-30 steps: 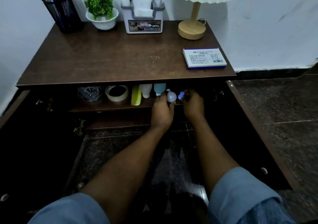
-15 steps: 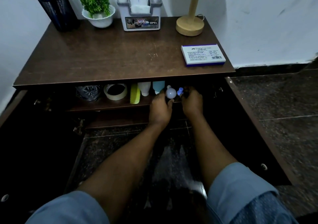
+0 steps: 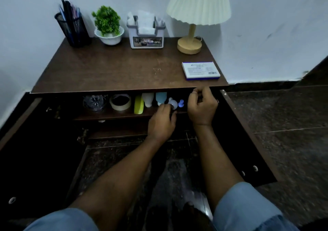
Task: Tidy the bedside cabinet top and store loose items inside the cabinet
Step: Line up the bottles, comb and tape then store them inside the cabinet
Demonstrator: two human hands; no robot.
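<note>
The left hand (image 3: 161, 122) reaches onto the upper shelf (image 3: 113, 114) of the open cabinet, fingertips curled against the small bottle (image 3: 173, 104), which sits just beyond them. The bottle shows a pale, rounded cap; its body is hidden, so its long axis cannot be determined. A blue-capped item (image 3: 181, 103) stands just beside it. The right hand (image 3: 202, 106) hovers below the cabinet top (image 3: 124, 67), fingers curled; contents indeterminate.

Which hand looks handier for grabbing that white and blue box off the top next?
Right. The right hand hovers close under the box on top; the left hand is lower, holding a small bottle on the shelf.
</note>
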